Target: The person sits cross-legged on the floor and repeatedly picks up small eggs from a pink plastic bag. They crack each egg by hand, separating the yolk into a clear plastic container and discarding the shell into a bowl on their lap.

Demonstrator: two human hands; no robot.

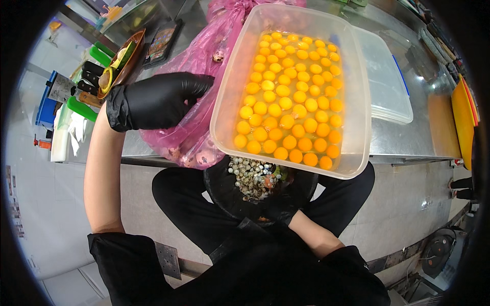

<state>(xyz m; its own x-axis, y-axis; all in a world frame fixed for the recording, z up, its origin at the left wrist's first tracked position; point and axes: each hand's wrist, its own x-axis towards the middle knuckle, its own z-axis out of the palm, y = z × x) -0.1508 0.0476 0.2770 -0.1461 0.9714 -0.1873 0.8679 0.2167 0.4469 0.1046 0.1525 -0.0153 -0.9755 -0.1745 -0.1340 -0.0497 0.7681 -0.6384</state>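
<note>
A clear plastic container (356,153) full of raw yolks in egg white stands at the front of the steel counter (398,139), its near edge over the rim. Left of it lies a pink plastic bag (206,46) with speckled quail eggs (206,157) inside. My left hand (160,100), in a black glove, is on the bag with its fingers curled at the pink film; whether it grips anything is hidden. My right hand (281,212), also gloved in black, is low at the near right of a black bin (218,191) holding eggshells (249,176); its fingers blend into the dark bin.
A clear lid (386,84) lies right of the container. At the left are a phone (162,43), a brown dish (134,57) with cut avocado (121,59), and several knife handles (90,78). Yellow boards (461,118) stand at far right. Another person's legs (461,188) show there.
</note>
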